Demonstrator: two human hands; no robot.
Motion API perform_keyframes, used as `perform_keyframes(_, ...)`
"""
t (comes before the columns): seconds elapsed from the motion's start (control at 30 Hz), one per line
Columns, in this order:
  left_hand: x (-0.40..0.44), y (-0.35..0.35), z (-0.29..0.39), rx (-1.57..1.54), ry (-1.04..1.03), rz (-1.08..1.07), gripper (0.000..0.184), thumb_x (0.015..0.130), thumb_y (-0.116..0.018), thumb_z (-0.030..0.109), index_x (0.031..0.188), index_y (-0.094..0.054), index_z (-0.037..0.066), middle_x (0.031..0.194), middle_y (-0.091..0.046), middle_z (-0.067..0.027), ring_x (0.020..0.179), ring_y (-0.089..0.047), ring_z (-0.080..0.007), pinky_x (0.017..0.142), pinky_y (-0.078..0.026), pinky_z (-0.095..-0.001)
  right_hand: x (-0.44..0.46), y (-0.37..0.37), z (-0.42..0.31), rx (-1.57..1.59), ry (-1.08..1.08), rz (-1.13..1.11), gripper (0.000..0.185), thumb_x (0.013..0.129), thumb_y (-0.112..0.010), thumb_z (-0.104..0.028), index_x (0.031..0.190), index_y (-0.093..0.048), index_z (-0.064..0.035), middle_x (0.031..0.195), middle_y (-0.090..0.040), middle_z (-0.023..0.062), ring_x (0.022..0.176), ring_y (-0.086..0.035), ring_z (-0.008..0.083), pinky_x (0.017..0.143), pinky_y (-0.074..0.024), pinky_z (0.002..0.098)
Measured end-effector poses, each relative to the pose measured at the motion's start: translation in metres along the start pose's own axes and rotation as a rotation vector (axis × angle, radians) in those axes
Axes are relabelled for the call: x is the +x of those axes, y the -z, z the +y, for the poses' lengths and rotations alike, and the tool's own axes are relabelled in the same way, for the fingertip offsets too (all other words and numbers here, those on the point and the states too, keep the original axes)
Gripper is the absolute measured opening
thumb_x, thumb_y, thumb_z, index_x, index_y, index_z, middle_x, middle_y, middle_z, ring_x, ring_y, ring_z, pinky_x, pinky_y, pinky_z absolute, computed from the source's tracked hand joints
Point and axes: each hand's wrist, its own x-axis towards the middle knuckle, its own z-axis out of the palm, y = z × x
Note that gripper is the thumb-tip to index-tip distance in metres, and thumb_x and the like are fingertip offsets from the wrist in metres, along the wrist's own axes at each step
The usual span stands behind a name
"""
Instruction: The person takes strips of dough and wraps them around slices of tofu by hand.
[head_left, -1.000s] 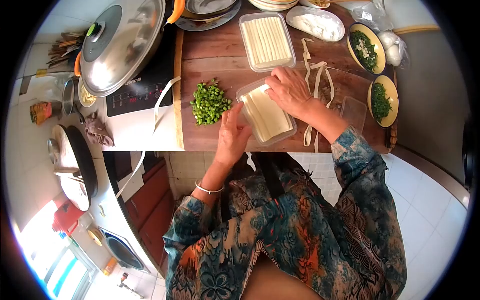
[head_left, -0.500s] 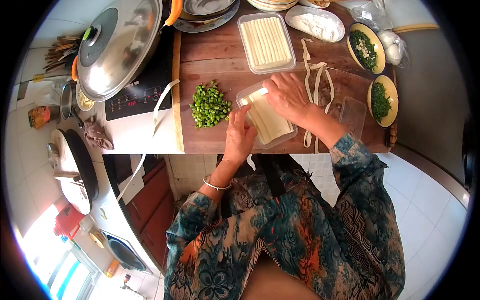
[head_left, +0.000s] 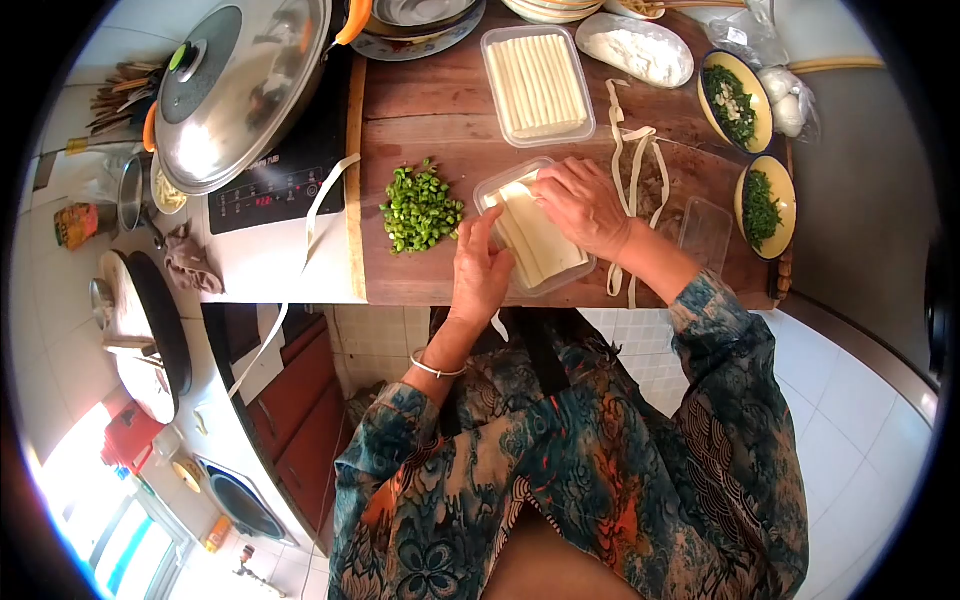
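Wood worktop (head_left: 415, 110): 12 o'clock, plank seams visible, light edge strip on its left side. White counter (head_left: 285, 270): 9 to 10 o'clock, adjoining the worktop. Red-brown cabinet fronts (head_left: 310, 450): 8 o'clock, below counter level. Pale tiled wall (head_left: 50, 345): 9 o'clock. Window (head_left: 125, 535): 8 o'clock, pale frame, glass overexposed by bright white light with a blue tint. Floor (head_left: 850, 440): 4 o'clock, large white tiles, visible joints. Grey smooth panel (head_left: 855, 190): 2 to 3 o'clock, beside the worktop; material not determinable.
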Motion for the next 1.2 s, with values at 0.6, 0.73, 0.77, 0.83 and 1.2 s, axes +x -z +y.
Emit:
perform_keyframes(0.6,0.011,-0.015,0.021,0.514,-0.075,0.036,0.054,0.075,-0.056,0.011,0.127,-0.046,0.02,0.127,-0.035,-0.0192,0.109,-0.043,-0.0388,0.083,-0.046,-0.046,-0.027,0.009,0.01,0.406,-0.316,0.138,0.015,0.074,-0.062,-0.001,0.088,-0.058,-0.0051,0.086,-0.06,0.01,0.078,-0.059,0.0265,0.066,-0.0471,0.0347)
perform_keyframes(0.73,0.011,-0.014,0.02,0.504,-0.065,0.025,0.055,0.074,-0.057,0.011,0.127,-0.046,0.02,0.126,-0.036,-0.0185,0.109,-0.043,-0.0382,0.084,-0.045,-0.0457,-0.038,0.031,-0.016,0.483,-0.263,0.057,0.014,0.078,-0.059,-0.001,0.092,-0.057,-0.0046,0.091,-0.061,0.0116,0.084,-0.059,0.0287,0.072,-0.0478,0.036)
perform_keyframes(0.77,0.011,-0.015,0.018,0.505,-0.066,0.025,0.056,0.073,-0.057,0.011,0.127,-0.046,0.02,0.125,-0.036,-0.0183,0.109,-0.043,-0.038,0.084,-0.045,-0.0455,-0.042,0.036,-0.023,0.472,-0.233,0.022,0.014,0.078,-0.059,-0.001,0.092,-0.057,-0.0049,0.091,-0.061,0.0118,0.085,-0.059,0.0289,0.073,-0.0477,0.0363)
perform_keyframes(0.83,0.012,-0.015,0.017,0.494,-0.07,0.027,0.056,0.073,-0.058,0.011,0.127,-0.046,0.021,0.125,-0.037,-0.0182,0.108,-0.043,-0.0377,0.084,-0.045,-0.0454,-0.054,0.045,-0.034,0.463,-0.153,0.018,0.017,0.077,-0.06,-0.002,0.094,-0.057,-0.0036,0.089,-0.06,0.0115,0.083,-0.059,0.029,0.073,-0.0476,0.0374)
perform_keyframes(1.2,-0.002,0.005,0.062,0.233,-0.36,0.088,0.049,0.075,-0.063,0.01,0.122,-0.049,0.008,0.119,-0.044,-0.0192,0.103,-0.05,-0.0364,0.086,-0.043,-0.0414,-0.049,0.111,-0.073,0.946,-0.734,0.171,0.014,0.087,-0.054,-0.005,0.099,-0.055,0.0014,0.082,-0.059,0.0035,0.073,-0.054,0.0059,0.063,-0.0438,0.0205)
